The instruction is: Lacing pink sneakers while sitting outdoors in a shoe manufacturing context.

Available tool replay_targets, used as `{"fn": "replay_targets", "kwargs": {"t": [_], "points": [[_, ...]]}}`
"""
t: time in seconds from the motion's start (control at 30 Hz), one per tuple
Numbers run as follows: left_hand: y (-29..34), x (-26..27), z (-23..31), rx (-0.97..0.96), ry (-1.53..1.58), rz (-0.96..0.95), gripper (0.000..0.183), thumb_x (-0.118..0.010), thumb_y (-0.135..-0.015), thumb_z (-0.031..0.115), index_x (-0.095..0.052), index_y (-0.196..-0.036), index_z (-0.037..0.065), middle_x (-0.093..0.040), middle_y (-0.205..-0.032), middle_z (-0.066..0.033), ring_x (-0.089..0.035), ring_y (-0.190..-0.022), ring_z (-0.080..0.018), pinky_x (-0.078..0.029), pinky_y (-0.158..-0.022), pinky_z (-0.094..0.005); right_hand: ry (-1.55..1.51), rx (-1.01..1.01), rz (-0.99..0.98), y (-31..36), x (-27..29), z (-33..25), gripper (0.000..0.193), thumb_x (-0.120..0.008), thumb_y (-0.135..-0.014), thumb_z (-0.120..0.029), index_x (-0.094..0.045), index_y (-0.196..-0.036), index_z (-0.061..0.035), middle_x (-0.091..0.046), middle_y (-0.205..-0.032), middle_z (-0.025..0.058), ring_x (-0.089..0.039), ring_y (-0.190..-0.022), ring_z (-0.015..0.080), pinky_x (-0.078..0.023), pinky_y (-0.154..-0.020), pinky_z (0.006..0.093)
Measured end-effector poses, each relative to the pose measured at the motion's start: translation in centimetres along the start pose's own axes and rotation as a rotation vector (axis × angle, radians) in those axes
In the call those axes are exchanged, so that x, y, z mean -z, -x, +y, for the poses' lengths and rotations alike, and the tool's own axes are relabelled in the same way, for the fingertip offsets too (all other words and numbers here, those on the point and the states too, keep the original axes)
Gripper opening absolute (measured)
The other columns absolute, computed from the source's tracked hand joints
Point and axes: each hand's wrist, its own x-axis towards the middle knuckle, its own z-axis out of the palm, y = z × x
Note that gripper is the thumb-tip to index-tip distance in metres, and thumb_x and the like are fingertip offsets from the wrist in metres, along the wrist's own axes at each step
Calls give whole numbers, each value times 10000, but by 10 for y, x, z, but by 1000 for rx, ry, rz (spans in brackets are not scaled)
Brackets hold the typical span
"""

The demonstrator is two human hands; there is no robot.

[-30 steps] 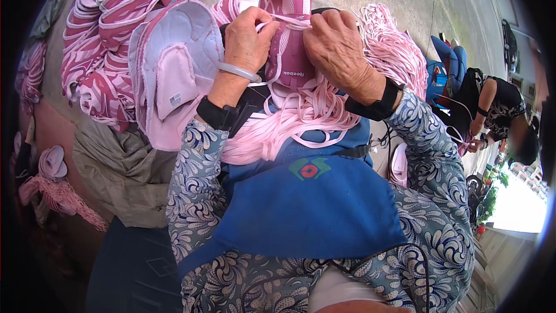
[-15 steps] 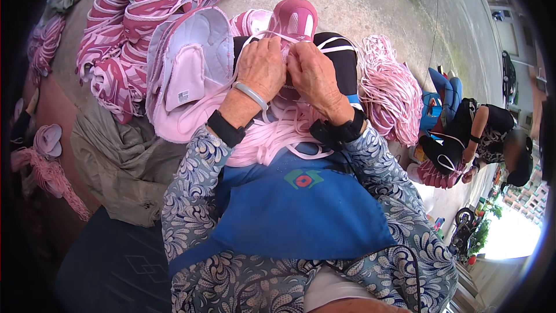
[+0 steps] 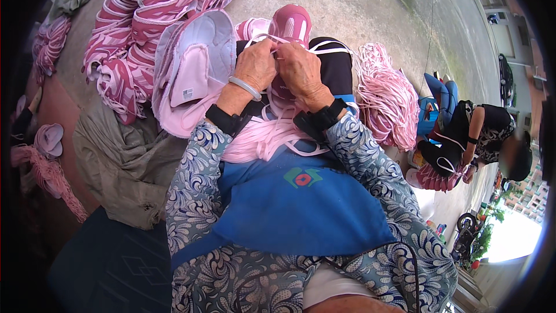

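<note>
A pink shoe upper [image 3: 291,20] rests between my knees, its rounded toe pointing away from me. Over its opening my two hands meet, fingertips almost touching. My left hand [image 3: 255,69] pinches a pale pink shoelace [image 3: 263,37]. Beside it my right hand [image 3: 300,71] is closed too, its bent fingers on the lace at the upper's eyelets; the fingertips are partly hidden. A loose length of lace [image 3: 331,48] runs across my right knee. More pale pink laces [image 3: 263,141] lie bundled in my lap, on the blue apron [image 3: 301,214].
Stacked pink uppers [image 3: 156,23] stand at the far left, with pale-lined uppers [image 3: 194,69] nearer. A heap of laces [image 3: 387,95] hangs beyond my right knee. Grey-green cloth [image 3: 119,162] lies at left. On the right another person [image 3: 472,139] sits handling laces and uppers.
Both hands have drawn closer together and shifted slightly left. My right hand has turned inward, its fingers now beside the left fingertips. The upper sits a little lower and further left in view.
</note>
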Motion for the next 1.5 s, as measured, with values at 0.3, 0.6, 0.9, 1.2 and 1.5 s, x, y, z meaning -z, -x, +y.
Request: {"fn": "replay_targets", "kwargs": {"t": [0.3, 0.6, 0.9, 1.2, 1.5], "points": [[30, 42, 24, 690, 938, -616, 460, -499, -904, 441, -561, -973, -9, -638, -852, -119, -644, -739, -202, -515, -631, -276, -1254, 82, -699, 38, 138, -26, 157, -567, -882, -103, -612, -846, 42, -585, -714, 111, -578, -661, 139, -418, -560, 276], [24, 10, 92, 139, 894, -608, 242, -428, -931, 195, -557, -934, -10, -526, -644, -60, -546, -597, -171, -464, -556, -322, -1363, -314, -743, 71, 183, 21, 254, -559, -901, -281, -606, -885, -32, -476, -612, -59, -412, -507, 28, -306, -440, 211], [90, -10, 213, -648, 530, -1207, 259, -425, -926, 212, -547, -937, -16, -588, -825, -197, -583, -756, -365, -449, -705, -407, -2179, -746, -793, 68, 82, 16, 350, -441, -968, -334, -508, -1122, -27, -408, -628, -57, -309, -440, 28, -253, -370, 168], [58, 47, 76, 162, 882, -1141, 335, -535, -898, 276, -649, -1031, -9, -666, -960, -110, -620, -901, -144, -483, -825, -274, -1434, -195, -949, 95, 164, 50, 267, -499, -933, -241, -632, -960, -12, -418, -571, -50, -362, -484, 41, -264, -441, 208], [24, -17, 41, 572, 1864, -507, 360, -422, -971, 328, -552, -1000, -6, -524, -616, -16, -519, -542, -85, -448, -528, -231, -836, 354, -1045, 69, 115, -5, 260, -519, -929, -257, -622, -1009, -32, -612, -761, 61, -561, -676, 139, -460, -617, 306]]}}
